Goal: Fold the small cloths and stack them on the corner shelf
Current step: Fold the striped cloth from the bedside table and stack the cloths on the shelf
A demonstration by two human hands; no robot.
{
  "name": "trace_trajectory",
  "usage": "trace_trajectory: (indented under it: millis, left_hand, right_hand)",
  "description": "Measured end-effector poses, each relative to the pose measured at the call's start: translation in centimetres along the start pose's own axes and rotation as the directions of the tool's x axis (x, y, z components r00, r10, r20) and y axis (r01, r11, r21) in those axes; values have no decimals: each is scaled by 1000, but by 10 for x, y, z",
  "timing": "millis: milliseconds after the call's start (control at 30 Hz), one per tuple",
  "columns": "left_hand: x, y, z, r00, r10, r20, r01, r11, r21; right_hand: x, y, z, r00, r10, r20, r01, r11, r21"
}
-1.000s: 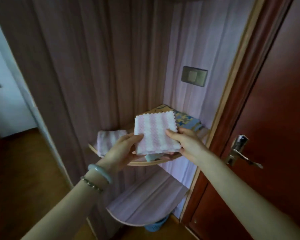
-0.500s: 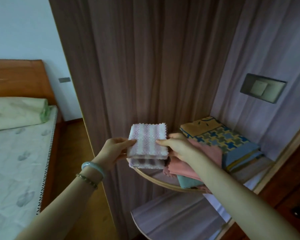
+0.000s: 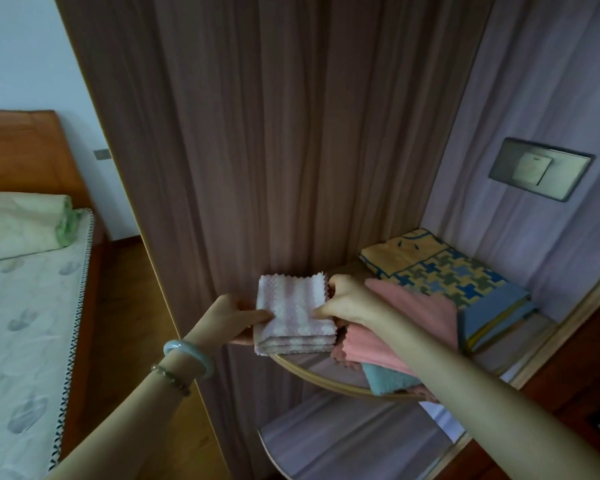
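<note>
Big brown wood-grain panel [image 3: 257, 133] fills the middle of the view, with a bed [image 3: 25, 323] off to the left and a pale green pillow [image 3: 21, 226] at its head. Tucked in the corner on the right is the corner shelf [image 3: 326, 377], its curved rim facing us and a lower shelf [image 3: 343, 441] beneath it. At the back of the upper tier lies a folded patterned cloth [image 3: 440, 271], yellow and blue. In front of it is a pink cloth [image 3: 413, 306], lying over a teal cloth [image 3: 385, 379] at the rim. And here's the action: the folded pink-and-white striped cloth [image 3: 291, 306] sits at the shelf's left end, just beside the pink one, its layered edges facing us. Whether it rests on the board or hangs just above it, I cannot tell. The left hand [image 3: 229, 317] grips its left edge, thumb on top, fingers underneath. The right hand [image 3: 343, 299] pinches the right edge, fingers curled. A grey wall switch [image 3: 539, 169] sits up on the right wall. On the left wrist are a pale bangle [image 3: 187, 355] and a bead bracelet [image 3: 170, 375].
</note>
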State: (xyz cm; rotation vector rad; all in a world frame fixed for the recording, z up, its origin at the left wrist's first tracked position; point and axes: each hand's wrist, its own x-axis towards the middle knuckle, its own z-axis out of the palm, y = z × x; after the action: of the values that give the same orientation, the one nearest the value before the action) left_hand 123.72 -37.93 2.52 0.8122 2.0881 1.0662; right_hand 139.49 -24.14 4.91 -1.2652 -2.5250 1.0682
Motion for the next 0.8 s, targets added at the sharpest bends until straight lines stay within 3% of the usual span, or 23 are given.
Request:
trace_trajectory:
  millis: [67, 133, 200, 233, 333, 400, 467, 567, 633, 700, 800]
  left_hand:
    - [3, -5, -2, 974, 186, -128, -149, 955, 255]
    - [6, -9, -4, 820, 537, -198, -402, 786, 470]
    - [8, -7, -1, 632, 773, -59, -576, 519, 631]
    - [10, -9, 3, 604, 796, 31, -605, 434, 667]
    - [9, -13, 13, 775, 588, 232, -531, 406, 744]
    - [11, -24, 13, 785, 504, 361, -552, 304, 776]
    - [12, -28, 11, 804, 419, 422, -564, 312, 764]
    - [13, -26, 7, 759, 519, 393, -588, 285, 757]
    - [5, -22, 8, 761, 561, 327, -589, 384, 711]
    - [1, -26, 18, 733, 609, 301, -592, 354, 724]
    - [1, -33, 25, 814, 490, 313, -556, 497, 666]
  right_hand:
    - [-3, -3, -1, 976, -150, -157, 124, 978, -168]
    - [-7, -9, 1, 856, -430, -287, 335, 884, -325]
    - [-5, -11, 8, 773, -602, -199, 457, 747, -483]
    - [-3, -10, 15, 799, -593, -102, 461, 713, -529]
    - [2, 6, 40, 891, -446, 89, 386, 638, -667]
    - [5, 15, 48, 900, -416, 128, 378, 599, -706]
    - [6, 16, 48, 896, -426, 124, 376, 580, -723]
    - [-3, 8, 40, 886, -458, 75, 360, 576, -734]
    - [-13, 7, 38, 882, -467, 57, 344, 558, -755]
    - [-25, 12, 42, 905, -416, 92, 319, 517, -795]
    - [-28, 17, 51, 939, -320, 130, 292, 538, -790]
